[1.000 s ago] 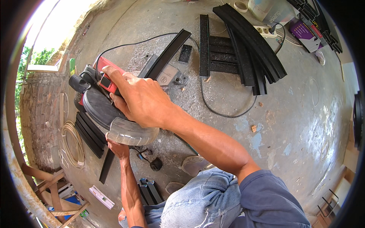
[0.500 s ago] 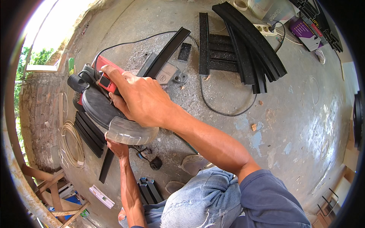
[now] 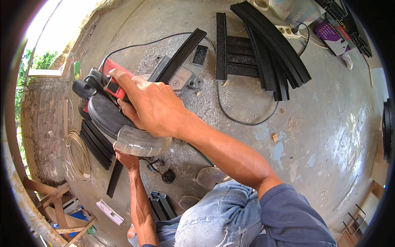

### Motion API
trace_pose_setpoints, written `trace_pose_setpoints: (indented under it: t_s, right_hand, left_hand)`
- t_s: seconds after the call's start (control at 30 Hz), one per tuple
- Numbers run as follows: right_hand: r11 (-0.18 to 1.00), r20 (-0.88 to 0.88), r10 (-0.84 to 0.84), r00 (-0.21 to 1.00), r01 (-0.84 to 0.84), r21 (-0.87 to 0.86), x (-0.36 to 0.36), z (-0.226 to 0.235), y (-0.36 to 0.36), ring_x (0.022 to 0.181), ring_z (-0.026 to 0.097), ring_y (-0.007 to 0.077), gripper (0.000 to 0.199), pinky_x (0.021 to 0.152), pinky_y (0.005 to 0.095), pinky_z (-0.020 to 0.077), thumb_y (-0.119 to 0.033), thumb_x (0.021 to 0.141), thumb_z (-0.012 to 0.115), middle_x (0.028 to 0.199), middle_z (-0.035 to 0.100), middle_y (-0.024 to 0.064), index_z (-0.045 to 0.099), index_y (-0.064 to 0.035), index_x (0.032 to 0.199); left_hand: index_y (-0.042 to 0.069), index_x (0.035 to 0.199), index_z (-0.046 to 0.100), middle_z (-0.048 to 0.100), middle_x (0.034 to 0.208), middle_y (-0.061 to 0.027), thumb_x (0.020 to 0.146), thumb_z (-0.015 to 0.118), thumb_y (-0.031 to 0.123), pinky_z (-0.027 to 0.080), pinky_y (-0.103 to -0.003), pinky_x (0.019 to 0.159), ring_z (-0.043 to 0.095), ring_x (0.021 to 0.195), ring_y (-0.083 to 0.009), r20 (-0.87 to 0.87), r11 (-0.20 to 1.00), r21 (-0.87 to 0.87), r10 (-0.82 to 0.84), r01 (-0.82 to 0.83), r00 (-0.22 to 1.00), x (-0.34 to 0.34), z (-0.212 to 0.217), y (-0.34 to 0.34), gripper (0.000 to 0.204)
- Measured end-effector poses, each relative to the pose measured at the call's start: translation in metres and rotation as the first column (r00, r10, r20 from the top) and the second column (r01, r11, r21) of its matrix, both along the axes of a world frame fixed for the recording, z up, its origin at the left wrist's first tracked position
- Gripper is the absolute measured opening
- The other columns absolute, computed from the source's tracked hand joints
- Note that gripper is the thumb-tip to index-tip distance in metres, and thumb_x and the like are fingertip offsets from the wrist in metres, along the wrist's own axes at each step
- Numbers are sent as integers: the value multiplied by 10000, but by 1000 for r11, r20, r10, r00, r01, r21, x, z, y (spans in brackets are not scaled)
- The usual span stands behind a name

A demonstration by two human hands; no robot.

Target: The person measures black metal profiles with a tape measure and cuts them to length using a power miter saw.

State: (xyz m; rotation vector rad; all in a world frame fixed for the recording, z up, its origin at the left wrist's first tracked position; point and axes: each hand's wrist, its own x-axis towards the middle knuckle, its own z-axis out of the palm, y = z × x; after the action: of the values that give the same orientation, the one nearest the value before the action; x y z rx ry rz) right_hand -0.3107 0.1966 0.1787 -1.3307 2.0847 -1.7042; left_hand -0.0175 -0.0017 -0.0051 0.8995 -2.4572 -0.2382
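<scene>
My right hand [image 3: 154, 108] is closed round the red and black handle of a miter saw [image 3: 109, 113], its head lowered. A clear plastic blade guard [image 3: 144, 142] hides the blade and the cut. A long black channel [image 3: 181, 55] lies across the saw's grey base [image 3: 180, 80]; its near end [image 3: 115, 179] sticks out toward me on the other side. Just below the guard, my left hand [image 3: 128, 161] is closed on the black channel near the saw, with its fingertips partly hidden by the guard.
More black channels [image 3: 269, 45] lie at the far right, others [image 3: 95, 144] left of the saw and by my knee [image 3: 162, 206]. A power cord [image 3: 247, 123] loops over the dusty floor to a socket strip [image 3: 288, 32]. Coiled cable [image 3: 78, 156] lies at left.
</scene>
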Motion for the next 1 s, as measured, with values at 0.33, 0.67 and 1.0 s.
trace_pose_setpoints:
  t_s: [0.33,0.67,1.0]
  right_hand:
    - [1000,-3,-7,1000,7,1,0,1,-2,829,668,505,580,713,579,535,-172,924,627,1122,657,329,401,-40,1441]
    - [992,-44,-61,997,56,-111,1,-2,-5,696,665,470,491,592,567,519,-137,907,591,822,679,233,414,-20,1351]
    - [1000,23,7,1000,-7,4,-1,4,-1,855,668,506,572,723,574,535,-155,916,631,1094,664,309,402,-39,1428]
  left_hand:
    - [-2,1302,426,662,1042,-222,803,796,193,488,-527,840,643,975,-452,8,1000,11,-13,13,1000,2,-2,-5,651]
    - [-5,1302,434,674,1039,-211,797,816,228,494,-523,837,652,974,-444,-5,1000,-15,-1,1,1000,1,-1,-1,675]
    - [-11,1303,430,668,1060,-225,788,823,222,490,-532,847,644,990,-455,9,1000,-11,3,-3,1000,3,-3,-4,689]
